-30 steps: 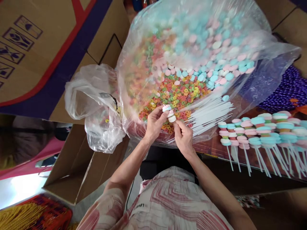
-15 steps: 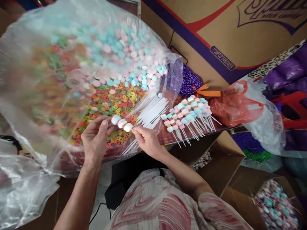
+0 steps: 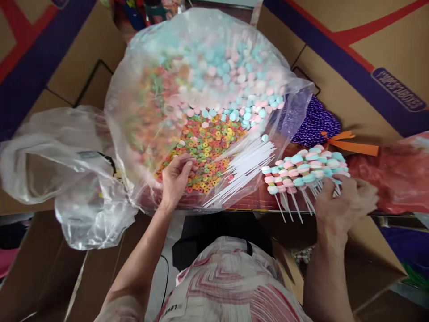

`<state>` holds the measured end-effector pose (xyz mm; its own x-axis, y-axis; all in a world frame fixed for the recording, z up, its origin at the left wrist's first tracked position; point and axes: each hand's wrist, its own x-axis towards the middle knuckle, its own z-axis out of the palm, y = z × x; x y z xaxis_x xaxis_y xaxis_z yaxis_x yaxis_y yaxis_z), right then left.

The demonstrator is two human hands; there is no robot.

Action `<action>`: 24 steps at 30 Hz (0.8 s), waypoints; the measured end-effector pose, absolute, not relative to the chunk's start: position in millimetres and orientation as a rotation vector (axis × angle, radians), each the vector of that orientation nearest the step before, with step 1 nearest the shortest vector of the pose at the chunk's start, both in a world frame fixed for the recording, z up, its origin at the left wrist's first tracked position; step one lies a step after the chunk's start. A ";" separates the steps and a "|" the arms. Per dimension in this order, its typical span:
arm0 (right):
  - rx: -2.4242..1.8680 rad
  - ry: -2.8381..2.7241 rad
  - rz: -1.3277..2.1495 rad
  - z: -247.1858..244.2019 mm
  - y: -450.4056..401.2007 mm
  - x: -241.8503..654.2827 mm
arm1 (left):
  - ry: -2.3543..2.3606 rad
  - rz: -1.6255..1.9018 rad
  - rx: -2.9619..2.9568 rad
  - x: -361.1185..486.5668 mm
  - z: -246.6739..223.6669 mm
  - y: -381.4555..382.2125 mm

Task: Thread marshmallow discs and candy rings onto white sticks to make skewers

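Observation:
My left hand [image 3: 176,177] is at the near left of a heap of colourful gummy rings [image 3: 209,150], thumb and fingers pinched together; what lies between the tips is too small to make out. At the right, my right hand [image 3: 345,201] reaches into a row of marshmallow skewers [image 3: 303,169]. Its thumb and fingers close around the right end of that row, on a skewer partly hidden by the hand. Bare white sticks [image 3: 250,163] lie in a slanted bundle between the hands. Pink, blue and white marshmallows [image 3: 246,112] are heaped behind the rings, inside a clear plastic bag [image 3: 208,27].
Large cardboard boxes [image 3: 362,58] stand behind on both sides. A purple beaded bag [image 3: 317,123] with an orange ribbon sits behind the skewers, a red plastic bag [image 3: 395,174] to the right. Crumpled clear plastic [image 3: 97,210] hangs over the table's left front. Open cartons stand below.
My right hand has carried a marshmallow skewer rightward to the row of skewers. My left hand has let go of it and moved to the gummy rings. The view has swung left.

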<state>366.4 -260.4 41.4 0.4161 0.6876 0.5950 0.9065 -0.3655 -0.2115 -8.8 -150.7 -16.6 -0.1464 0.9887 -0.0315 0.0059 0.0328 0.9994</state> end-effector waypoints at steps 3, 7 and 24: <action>-1.891 -1.571 -0.470 35.8 -237.1 327.0 | 1.314 1.241 1.156 -8.2 -21.8 -148.4; -1.625 -1.953 -0.062 4.2 -192.0 271.0 | 1.339 1.196 1.251 -7.6 -29.1 -145.2; -1.448 -2.115 -0.036 -30.3 -156.9 255.6 | 2.053 0.391 2.276 -25.3 18.7 -76.9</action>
<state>255.6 -156.9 -30.3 -0.2509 0.8487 0.4655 0.8640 0.4132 -0.2877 -25.3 -76.9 18.7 0.0854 0.9847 0.1520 0.9716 -0.1161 0.2061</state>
